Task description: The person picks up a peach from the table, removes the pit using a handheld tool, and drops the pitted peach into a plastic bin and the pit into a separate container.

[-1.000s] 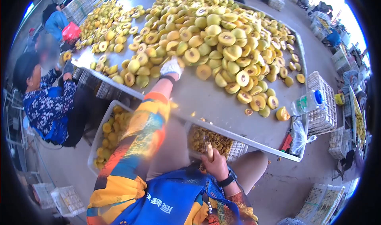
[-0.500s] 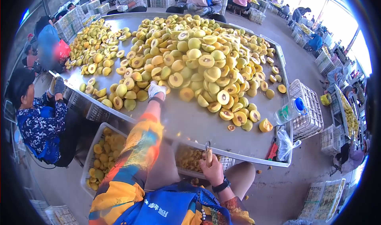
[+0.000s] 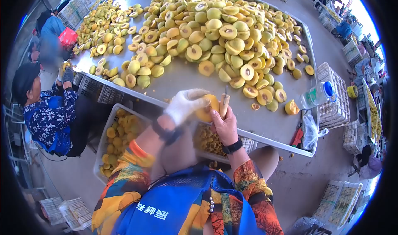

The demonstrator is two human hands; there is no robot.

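Observation:
In front of me, above the near edge of the metal table [image 3: 176, 81], my left hand [image 3: 182, 105] in a white glove is closed on a yellow peach half [image 3: 211, 105]. My bare right hand [image 3: 226, 129] grips a pitting tool [image 3: 224, 103] by its wooden handle, with its metal end pointing up. Thumb and tool are right at the fruit's side. A large heap of halved peaches [image 3: 213, 34], many with brown stones in them, covers the far part of the table. Between my legs stands a crate [image 3: 249, 145] of brown and yellow scraps.
Left of my legs is a crate [image 3: 99, 156] of yellow peach halves. At the table's right end are a blue-lidded bottle [image 3: 317, 95], a plastic bag [image 3: 309, 131] and a red-handled item [image 3: 297, 137]. A co-worker [image 3: 47, 115] sits at the left; white crates [image 3: 331, 98] stand beyond the table.
My left hand has come back from the heap toward my right hand, now with a peach half in it. The right hand has risen slightly with the tool, and the view has tilted downward.

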